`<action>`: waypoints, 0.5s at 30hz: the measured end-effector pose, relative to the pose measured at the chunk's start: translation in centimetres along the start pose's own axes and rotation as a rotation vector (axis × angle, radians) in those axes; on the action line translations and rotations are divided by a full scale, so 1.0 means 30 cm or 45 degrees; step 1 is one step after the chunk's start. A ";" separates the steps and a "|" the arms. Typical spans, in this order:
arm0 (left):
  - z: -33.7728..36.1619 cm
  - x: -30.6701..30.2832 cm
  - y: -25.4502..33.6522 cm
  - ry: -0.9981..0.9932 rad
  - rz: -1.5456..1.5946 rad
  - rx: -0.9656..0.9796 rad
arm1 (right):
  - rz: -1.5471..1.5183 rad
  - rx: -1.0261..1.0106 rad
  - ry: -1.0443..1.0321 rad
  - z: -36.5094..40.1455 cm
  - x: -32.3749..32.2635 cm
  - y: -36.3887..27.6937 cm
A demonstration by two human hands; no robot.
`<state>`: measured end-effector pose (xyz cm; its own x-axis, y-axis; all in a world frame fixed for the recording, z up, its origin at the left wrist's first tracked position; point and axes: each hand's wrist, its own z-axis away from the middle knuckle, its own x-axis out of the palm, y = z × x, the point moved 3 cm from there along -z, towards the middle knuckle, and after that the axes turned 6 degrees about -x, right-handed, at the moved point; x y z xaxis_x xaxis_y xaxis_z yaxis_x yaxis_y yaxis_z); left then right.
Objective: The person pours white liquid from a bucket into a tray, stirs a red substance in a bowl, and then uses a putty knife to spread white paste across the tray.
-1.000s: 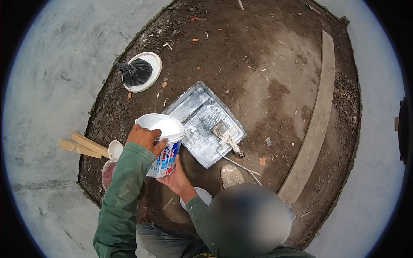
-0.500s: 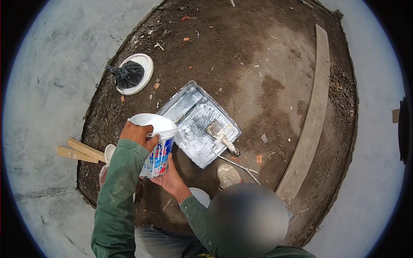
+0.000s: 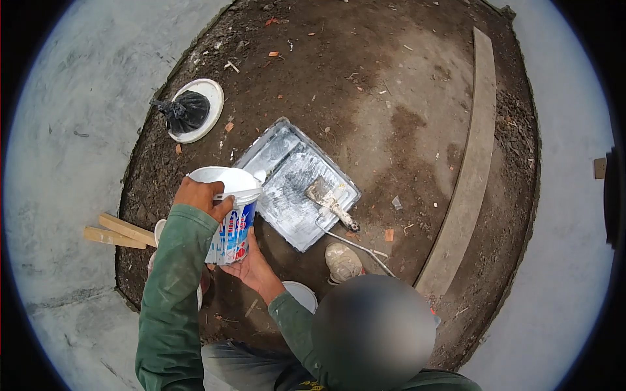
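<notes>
A white plastic bucket (image 3: 229, 236) with blue and red print is held tilted by both hands beside the paint tray. My left hand (image 3: 201, 197) grips its upper rim, fingers over the edge. From below, my right hand (image 3: 251, 268) supports the bucket's base, thumb up along its side. At the rim on the tray's side a small white patch shows. The paint tray (image 3: 277, 215), smeared white and grey, lies on the soil just past the bucket. Resting across it is a paint-caked brush (image 3: 324, 194), with a bent metal rod (image 3: 355, 246) at the near edge.
A black plastic bag (image 3: 188, 111) sits on a white lid (image 3: 212, 107) at far left. Two wooden pieces (image 3: 120, 233) lie left. On the right runs a long plank (image 3: 466, 176). A shoe (image 3: 343, 262) is near the tray; a white container (image 3: 301, 294) stands behind my right wrist.
The bucket and both hands have shifted slightly left and up in view, as has the whole scene. A white patch now shows at the bucket's rim toward the tray. The grip is the same.
</notes>
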<state>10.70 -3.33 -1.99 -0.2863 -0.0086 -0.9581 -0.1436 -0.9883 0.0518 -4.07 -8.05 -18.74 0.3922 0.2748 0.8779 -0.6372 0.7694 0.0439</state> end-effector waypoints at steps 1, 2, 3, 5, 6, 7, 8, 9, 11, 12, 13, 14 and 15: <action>-0.007 0.002 -0.002 0.011 0.017 0.003 | -0.001 0.005 0.009 -0.001 0.003 -0.002; -0.012 0.004 -0.002 0.025 0.035 0.008 | -0.001 0.006 0.017 -0.001 0.006 -0.006; -0.013 0.006 -0.002 0.023 0.035 0.010 | -0.002 0.005 0.019 -0.005 0.003 -0.003; -0.014 0.003 0.001 0.075 0.041 0.033 | -0.017 -0.022 -0.026 -0.015 0.003 0.003; -0.014 -0.003 0.005 0.073 0.042 0.034 | -0.018 -0.023 -0.024 -0.013 0.006 0.000; -0.012 -0.012 0.009 0.064 0.042 0.021 | -0.013 -0.020 -0.006 -0.013 0.008 -0.001; -0.012 -0.017 0.009 0.056 0.042 0.006 | -0.008 -0.016 0.010 -0.014 0.011 -0.002; -0.015 -0.018 0.006 0.054 0.041 0.005 | -0.009 -0.015 0.010 -0.015 0.011 -0.002; -0.021 -0.014 -0.001 0.003 0.054 -0.012 | -0.004 0.017 -0.003 -0.015 0.010 -0.001; -0.020 -0.014 0.002 0.001 0.055 -0.011 | -0.005 0.016 0.000 -0.016 0.008 0.002; -0.019 -0.019 0.006 0.013 0.051 -0.014 | -0.005 -0.008 -0.002 -0.018 0.009 0.004; -0.019 -0.021 0.009 0.026 0.046 -0.017 | -0.005 -0.032 -0.004 -0.020 0.009 0.004; -0.020 -0.018 0.007 0.025 0.046 -0.016 | -0.006 -0.033 -0.003 -0.023 0.007 0.006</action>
<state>11.39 -3.63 -1.65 -0.2721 -0.0475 -0.9611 -0.1218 -0.9891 0.0833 -3.65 -7.46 -18.87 0.3932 0.2698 0.8790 -0.6183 0.7851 0.0356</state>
